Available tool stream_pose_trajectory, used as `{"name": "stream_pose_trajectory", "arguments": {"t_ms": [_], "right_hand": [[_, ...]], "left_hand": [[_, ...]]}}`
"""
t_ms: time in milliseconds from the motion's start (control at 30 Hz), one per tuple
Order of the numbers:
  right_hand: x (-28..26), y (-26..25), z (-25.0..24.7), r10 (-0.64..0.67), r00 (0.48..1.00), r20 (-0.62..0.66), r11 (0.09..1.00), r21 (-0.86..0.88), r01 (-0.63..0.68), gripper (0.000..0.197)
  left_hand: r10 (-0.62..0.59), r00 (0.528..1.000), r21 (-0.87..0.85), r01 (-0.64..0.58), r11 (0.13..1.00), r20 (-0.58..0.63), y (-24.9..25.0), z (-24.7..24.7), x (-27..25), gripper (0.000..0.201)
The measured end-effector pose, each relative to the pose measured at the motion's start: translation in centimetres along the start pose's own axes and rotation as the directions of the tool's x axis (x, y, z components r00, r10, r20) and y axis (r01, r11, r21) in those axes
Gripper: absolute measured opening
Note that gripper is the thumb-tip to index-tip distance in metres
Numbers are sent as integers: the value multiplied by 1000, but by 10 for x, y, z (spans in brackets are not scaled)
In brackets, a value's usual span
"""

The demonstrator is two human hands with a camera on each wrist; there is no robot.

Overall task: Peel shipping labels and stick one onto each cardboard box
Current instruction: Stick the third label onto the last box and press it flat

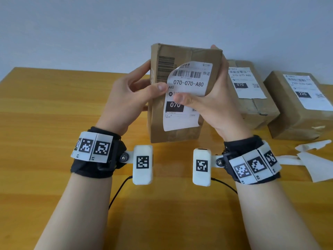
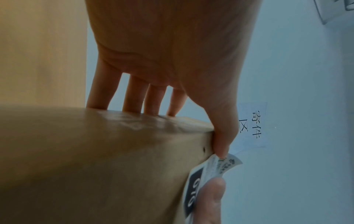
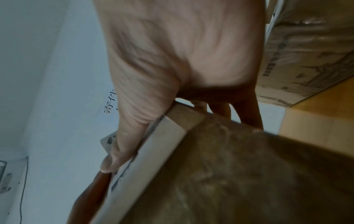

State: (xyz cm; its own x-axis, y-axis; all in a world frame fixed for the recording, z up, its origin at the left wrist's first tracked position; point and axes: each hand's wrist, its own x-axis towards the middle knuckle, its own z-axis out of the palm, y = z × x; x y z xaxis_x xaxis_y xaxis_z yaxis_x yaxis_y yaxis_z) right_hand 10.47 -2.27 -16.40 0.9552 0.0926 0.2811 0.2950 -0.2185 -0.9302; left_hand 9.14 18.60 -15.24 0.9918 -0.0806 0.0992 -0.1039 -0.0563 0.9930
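From the head view, a box point(image 1: 180, 94) is standing upright on the table point(image 1: 54, 109), tilted slightly, with both hands around it. The left hand point(image 1: 129, 98) is gripping the box's left edge, fingers behind it and thumb lying on the front against the label point(image 1: 185, 98). The right hand point(image 1: 216, 98) is clasping the box's right side, fingers reaching over the top right corner and thumb pressing the label's middle. The label is lying on the box's front face, its upper left corner curling away from the cardboard and its lower part flat. Right of the held box, a second box point(image 1: 252, 98) is lying flat with a label stuck on top, and right of that a third box point(image 1: 302, 109) is lying likewise with its own label. In front of the third box, backing scraps point(image 1: 313, 159) are lying on the table.

From the left wrist, the left hand point(image 2: 172, 53) is spreading four fingers behind the box point(image 2: 95, 159) while its thumb is pressing the front corner just above the label point(image 2: 206, 169), whose edge is curling outward; the other hand's thumb is touching the label from below.

From the right wrist, the right hand point(image 3: 182, 53) is wrapping the box point(image 3: 229, 174), thumb pressing the label point(image 3: 153, 144) on the front, fingers curling behind. The second box point(image 3: 306, 53) is lying beyond the hand.
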Motion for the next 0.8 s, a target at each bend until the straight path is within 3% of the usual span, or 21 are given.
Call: {"name": "stream_pose_trajectory", "arguments": {"t_ms": [233,367,433,667,800], "right_hand": [[0,3,2,-34,999,-9,999,-13,34,120],[-1,-1,2,-19,1000,-19,1000,-12,18,113],[-1,-2,2,-7,999,-35,999,-45,6,104],[0,-4,2,-5,956,-293,997,-76,-18,56],[0,-4,12,-107,911,-398,993,-84,80,64]], "left_hand": [[-4,1000,-29,4,1000,-14,-2,1,1,76],[4,1000,-42,-4,999,-9,-2,1,1,87],[2,1000,-46,-3,999,-26,-2,1,1,83],[32,996,68,-27,997,-81,-6,7,2,92],[64,998,147,-60,987,-19,-4,17,1,94]]}}
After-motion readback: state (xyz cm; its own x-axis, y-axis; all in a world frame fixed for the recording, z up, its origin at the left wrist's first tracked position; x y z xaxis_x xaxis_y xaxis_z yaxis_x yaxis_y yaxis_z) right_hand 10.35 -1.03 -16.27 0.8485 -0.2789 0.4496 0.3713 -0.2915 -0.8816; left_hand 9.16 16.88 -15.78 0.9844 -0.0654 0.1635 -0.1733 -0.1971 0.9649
